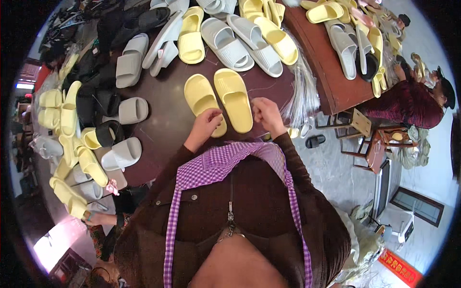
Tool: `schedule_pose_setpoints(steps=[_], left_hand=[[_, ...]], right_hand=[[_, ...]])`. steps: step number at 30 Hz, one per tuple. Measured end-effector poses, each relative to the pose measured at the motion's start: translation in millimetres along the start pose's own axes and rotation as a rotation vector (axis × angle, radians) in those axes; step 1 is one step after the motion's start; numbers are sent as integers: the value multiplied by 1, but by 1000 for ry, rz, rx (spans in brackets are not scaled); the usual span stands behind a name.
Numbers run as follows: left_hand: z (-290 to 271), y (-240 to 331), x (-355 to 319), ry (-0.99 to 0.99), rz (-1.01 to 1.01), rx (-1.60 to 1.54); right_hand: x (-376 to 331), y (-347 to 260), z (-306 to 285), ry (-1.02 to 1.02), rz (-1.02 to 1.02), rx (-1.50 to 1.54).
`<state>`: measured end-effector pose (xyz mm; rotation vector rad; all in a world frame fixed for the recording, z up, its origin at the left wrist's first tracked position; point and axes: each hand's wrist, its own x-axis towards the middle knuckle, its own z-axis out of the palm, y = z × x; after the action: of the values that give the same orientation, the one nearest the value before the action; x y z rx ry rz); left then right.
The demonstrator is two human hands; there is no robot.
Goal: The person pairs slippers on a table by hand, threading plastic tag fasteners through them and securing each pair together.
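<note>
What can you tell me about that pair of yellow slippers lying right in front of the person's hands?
The pair of yellow slippers lies side by side on the dark brown table, soles down, toes pointing away from the person. Each is a pale yellow slide with a thick one-piece sole and a broad ribbed strap over the front; the material looks like soft moulded foam. Both look clean and unworn. The left hand rests at the heel of the left slipper, while the right hand, loosely closed, sits beside the heel of the right one.
</note>
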<state>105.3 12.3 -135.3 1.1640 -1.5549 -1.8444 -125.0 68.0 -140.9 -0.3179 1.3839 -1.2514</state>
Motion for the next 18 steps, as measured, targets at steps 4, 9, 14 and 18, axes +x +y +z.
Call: schedule_pose_setpoints(steps=[4, 9, 14, 18], left_hand=[[8, -1, 4, -11, 117, -31], [11, 16, 8, -62, -22, -105], [1, 13, -1, -128, -157, -441], [-7, 9, -16, -85, -284, -636]], right_hand=[[-36, -2, 31, -102, -49, -246], [-57, 4, 51, -155, -321, -645], [-63, -2, 55, -197, -727, -990], [-64, -7, 52, -228, -842, -1155]])
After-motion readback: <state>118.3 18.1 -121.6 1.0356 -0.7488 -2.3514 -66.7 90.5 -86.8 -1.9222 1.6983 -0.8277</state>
